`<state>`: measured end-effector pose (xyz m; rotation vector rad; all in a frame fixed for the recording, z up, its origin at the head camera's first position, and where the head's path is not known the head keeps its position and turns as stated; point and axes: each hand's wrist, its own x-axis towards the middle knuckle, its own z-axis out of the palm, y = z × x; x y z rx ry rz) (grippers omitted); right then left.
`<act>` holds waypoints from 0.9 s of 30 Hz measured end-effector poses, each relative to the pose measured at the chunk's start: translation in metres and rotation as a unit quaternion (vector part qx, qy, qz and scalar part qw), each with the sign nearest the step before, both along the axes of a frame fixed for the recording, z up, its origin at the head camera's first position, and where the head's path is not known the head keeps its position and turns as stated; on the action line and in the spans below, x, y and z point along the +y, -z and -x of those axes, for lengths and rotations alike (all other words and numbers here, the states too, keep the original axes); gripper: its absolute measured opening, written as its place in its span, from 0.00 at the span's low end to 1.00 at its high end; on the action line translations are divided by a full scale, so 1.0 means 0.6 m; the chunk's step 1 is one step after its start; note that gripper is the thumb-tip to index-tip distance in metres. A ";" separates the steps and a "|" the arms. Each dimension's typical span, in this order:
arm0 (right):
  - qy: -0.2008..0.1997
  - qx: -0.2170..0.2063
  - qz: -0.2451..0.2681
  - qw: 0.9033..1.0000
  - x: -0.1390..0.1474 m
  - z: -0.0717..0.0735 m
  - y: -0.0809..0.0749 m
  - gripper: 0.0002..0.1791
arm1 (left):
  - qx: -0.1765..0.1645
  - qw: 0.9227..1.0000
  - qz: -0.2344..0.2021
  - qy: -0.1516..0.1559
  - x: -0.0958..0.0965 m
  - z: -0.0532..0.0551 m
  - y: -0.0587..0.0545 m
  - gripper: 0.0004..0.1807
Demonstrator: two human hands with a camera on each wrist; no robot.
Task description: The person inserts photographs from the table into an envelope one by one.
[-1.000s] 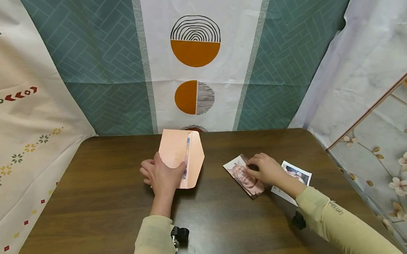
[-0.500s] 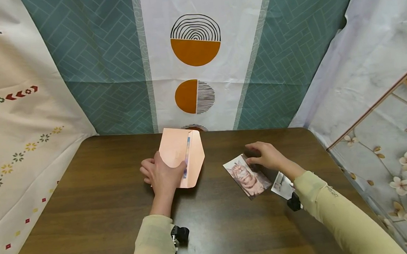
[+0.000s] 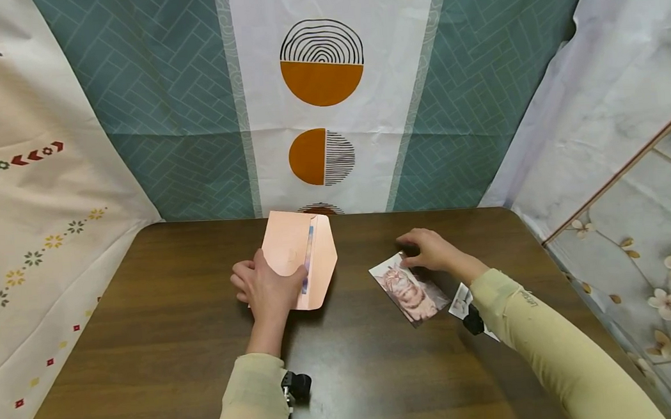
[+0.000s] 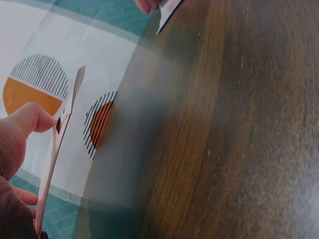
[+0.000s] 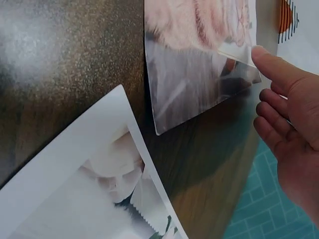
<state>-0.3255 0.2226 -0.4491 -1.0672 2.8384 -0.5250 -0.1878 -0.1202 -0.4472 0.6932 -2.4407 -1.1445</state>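
Note:
My left hand (image 3: 268, 287) grips a pink envelope (image 3: 286, 244), with the thumb over its face and the fingers behind it, as the left wrist view shows. The envelope's flap is unfolded to the right, and a strip of a bluish card (image 3: 310, 240) shows at its opening. At the right, my right hand (image 3: 433, 251) is at the far edge of a cat photo (image 3: 404, 288) on the table. In the right wrist view its thumb touches the photo's edge (image 5: 209, 74), while the other fingers, loosely bent, lie beyond that edge, apart from it.
A second white-bordered photo (image 5: 60, 154) lies on the brown wooden table (image 3: 351, 375) to the right, partly hidden under my right wrist in the head view. Patterned cloths (image 3: 321, 76) hang behind the table and along both sides.
My right hand has drawn back from the middle of the cat photo to its far edge, its forearm shifting left over the second photo. My left hand and the envelope have stayed in place.

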 end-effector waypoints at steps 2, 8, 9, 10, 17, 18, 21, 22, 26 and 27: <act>-0.003 -0.002 -0.006 1.000 -0.002 0.000 0.001 0.27 | -0.001 1.000 0.001 0.000 -0.001 0.000 -0.001 0.52; -0.005 -0.002 -0.002 1.000 -0.009 0.002 -0.004 0.23 | 0.003 1.000 0.005 -0.003 -0.004 0.001 -0.003 0.52; -0.005 -0.003 -0.001 1.000 -0.011 0.002 -0.005 0.23 | 0.003 1.000 0.005 -0.003 -0.005 0.001 -0.004 0.51; -0.005 -0.006 -0.002 1.000 -0.012 0.003 -0.007 0.22 | 0.003 1.000 0.006 -0.003 -0.005 0.001 -0.004 0.51; 0.011 -0.030 -0.017 0.999 -0.017 0.005 -0.013 0.20 | 0.005 1.000 0.007 -0.002 -0.003 -0.001 -0.004 0.50; 0.015 -0.033 -0.019 0.999 -0.017 0.005 -0.013 0.19 | 0.006 1.000 0.007 -0.002 -0.003 -0.001 -0.003 0.50; 0.019 -0.035 -0.019 0.999 -0.015 0.004 -0.012 0.18 | 0.009 1.000 0.006 -0.001 -0.002 -0.002 -0.002 0.49; 0.019 -0.036 -0.017 0.999 -0.014 0.003 -0.010 0.17 | 0.009 1.000 0.006 0.000 -0.001 -0.002 -0.001 0.49; 0.021 -0.024 -0.003 1.000 -0.011 -0.001 -0.002 0.16 | 0.009 1.000 0.005 0.000 0.000 -0.002 0.001 0.48; 0.022 -0.019 0.003 1.000 -0.011 -0.002 0.001 0.15 | 0.010 1.000 0.006 -0.001 0.000 -0.001 0.001 0.48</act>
